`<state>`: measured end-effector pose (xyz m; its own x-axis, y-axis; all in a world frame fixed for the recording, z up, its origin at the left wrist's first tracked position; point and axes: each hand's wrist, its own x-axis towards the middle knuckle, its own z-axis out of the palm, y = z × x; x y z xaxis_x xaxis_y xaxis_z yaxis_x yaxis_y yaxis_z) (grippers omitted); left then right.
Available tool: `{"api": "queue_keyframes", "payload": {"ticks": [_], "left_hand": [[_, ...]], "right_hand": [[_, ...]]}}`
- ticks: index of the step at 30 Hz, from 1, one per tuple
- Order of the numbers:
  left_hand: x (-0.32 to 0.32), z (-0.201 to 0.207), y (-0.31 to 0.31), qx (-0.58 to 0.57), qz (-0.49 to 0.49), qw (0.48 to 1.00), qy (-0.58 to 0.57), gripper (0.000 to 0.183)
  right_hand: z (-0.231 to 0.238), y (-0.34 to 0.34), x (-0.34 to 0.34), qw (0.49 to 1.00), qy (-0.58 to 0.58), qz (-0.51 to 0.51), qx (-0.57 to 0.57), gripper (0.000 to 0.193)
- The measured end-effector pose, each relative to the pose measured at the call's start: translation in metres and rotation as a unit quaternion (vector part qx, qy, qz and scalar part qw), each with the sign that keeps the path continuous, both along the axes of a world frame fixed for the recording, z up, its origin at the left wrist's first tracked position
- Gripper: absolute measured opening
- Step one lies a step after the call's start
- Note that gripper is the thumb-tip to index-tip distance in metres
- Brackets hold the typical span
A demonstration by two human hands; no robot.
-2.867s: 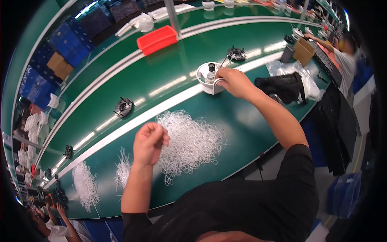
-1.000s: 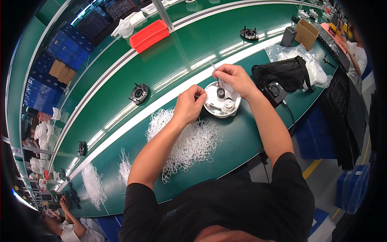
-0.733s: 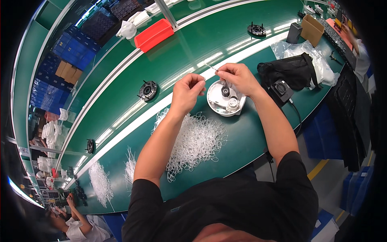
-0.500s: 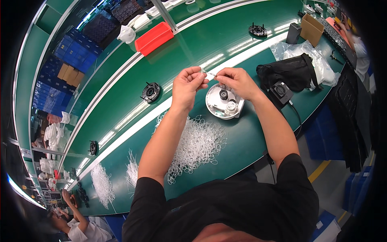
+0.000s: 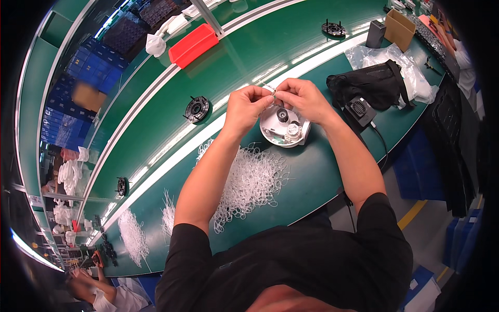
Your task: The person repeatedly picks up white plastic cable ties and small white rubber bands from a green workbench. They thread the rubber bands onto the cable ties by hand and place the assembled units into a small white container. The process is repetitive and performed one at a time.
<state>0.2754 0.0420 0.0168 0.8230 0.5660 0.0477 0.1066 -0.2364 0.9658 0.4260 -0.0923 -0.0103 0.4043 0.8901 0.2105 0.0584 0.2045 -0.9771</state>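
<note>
My left hand [image 5: 250, 108] and my right hand [image 5: 301, 100] meet fingertip to fingertip, both pinching a thin white strand [image 5: 267, 86]. One end of it sticks out beyond the fingers; the rest is hidden by them. Just below lies a round white housing [image 5: 267, 136], its inside facing up, with a black round part [image 5: 282, 115] and a small white round part [image 5: 293, 131] in it. Part of its far rim is covered by my fingers. Nearer to me, beside my left forearm, a large heap of white looped strands [image 5: 249, 182] is spread on the green table [image 5: 306, 182].
Black ring-shaped parts [image 5: 197, 109] sit on the green strip behind. A red bin [image 5: 194, 46] stands beyond. To the right are a black mesh bag [image 5: 366, 86], a black device with a cable [image 5: 358, 109] and a cardboard box [image 5: 399, 30]. Another person [image 5: 109, 294] works at far left.
My hands have come together, hiding most of the strand that earlier showed between them. The whole view has shifted slightly. The black ring parts have moved a little rightward relative to the table.
</note>
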Motion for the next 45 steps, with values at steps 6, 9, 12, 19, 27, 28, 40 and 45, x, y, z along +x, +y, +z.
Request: {"api": "queue_keyframes", "payload": {"ticks": [6, 9, 12, 19, 27, 28, 40, 45], "left_hand": [[-0.001, -0.005, -0.008, 0.124, 0.011, 0.991, 0.042, 0.013], [-0.002, -0.008, -0.011, 0.208, 0.011, 0.977, 0.051, 0.011], [-0.003, -0.008, -0.013, 0.304, -0.005, 0.952, 0.050, 0.009], [-0.006, -0.005, -0.025, 0.474, -0.017, 0.878, 0.063, 0.006], [-0.010, -0.016, -0.018, 0.416, 0.020, 0.908, 0.049, 0.008], [-0.010, -0.016, -0.018, 0.419, 0.019, 0.906, 0.053, 0.008], [-0.013, -0.014, -0.011, 0.351, 0.050, 0.932, 0.074, 0.010], [-0.024, -0.023, 0.000, 0.222, 0.038, 0.972, 0.060, 0.023]], "right_hand": [[-0.002, 0.000, 0.002, 0.999, 0.022, 0.025, -0.008, 0.019], [-0.008, 0.003, 0.001, 0.998, -0.054, -0.024, 0.006, 0.021], [-0.014, 0.006, 0.005, 0.999, 0.023, -0.039, 0.013, 0.023], [-0.021, 0.004, 0.022, 0.994, 0.103, 0.003, -0.035, 0.025], [-0.007, -0.007, 0.015, 0.954, -0.296, 0.010, -0.057, 0.020], [-0.007, -0.006, 0.014, 0.940, -0.337, 0.004, -0.048, 0.020], [-0.005, -0.014, 0.018, 0.918, -0.396, -0.012, 0.002, 0.016], [-0.019, -0.002, 0.019, 0.983, -0.161, -0.078, 0.044, 0.027]]}}
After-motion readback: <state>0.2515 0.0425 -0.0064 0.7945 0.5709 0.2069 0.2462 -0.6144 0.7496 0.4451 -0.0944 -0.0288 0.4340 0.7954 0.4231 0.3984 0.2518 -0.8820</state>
